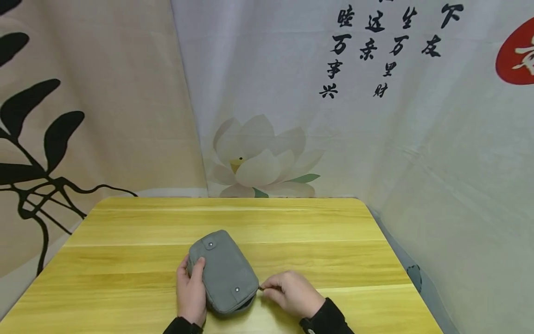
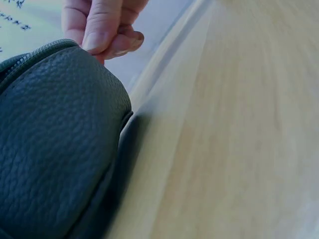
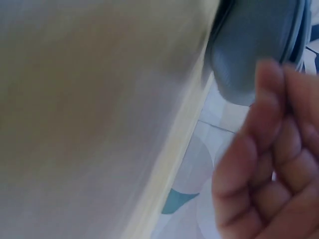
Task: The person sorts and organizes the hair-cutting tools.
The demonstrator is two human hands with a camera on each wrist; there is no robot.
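A grey pebbled-leather zip pouch (image 1: 225, 271) with two snap studs lies tilted on the wooden table. My left hand (image 1: 192, 292) grips its left side, the thumb over the top face and the fingers at the far side mostly hidden. At the pouch's near right corner, my right hand (image 1: 294, 294) pinches the small zipper pull (image 1: 261, 288) between thumb and forefinger. In the left wrist view, zipper teeth (image 2: 47, 49) run along the upper edge, with a dark gap beside them. The right wrist view shows the curled right fingers (image 3: 237, 164) by the pouch's end (image 3: 249, 50).
The yellow wood-grain table (image 1: 333, 250) spreads around both hands. Behind it hangs a pale cloth backdrop (image 1: 267, 69) with a printed lotus, dark leaves and characters. The table's right edge (image 1: 404, 260) borders more cloth.
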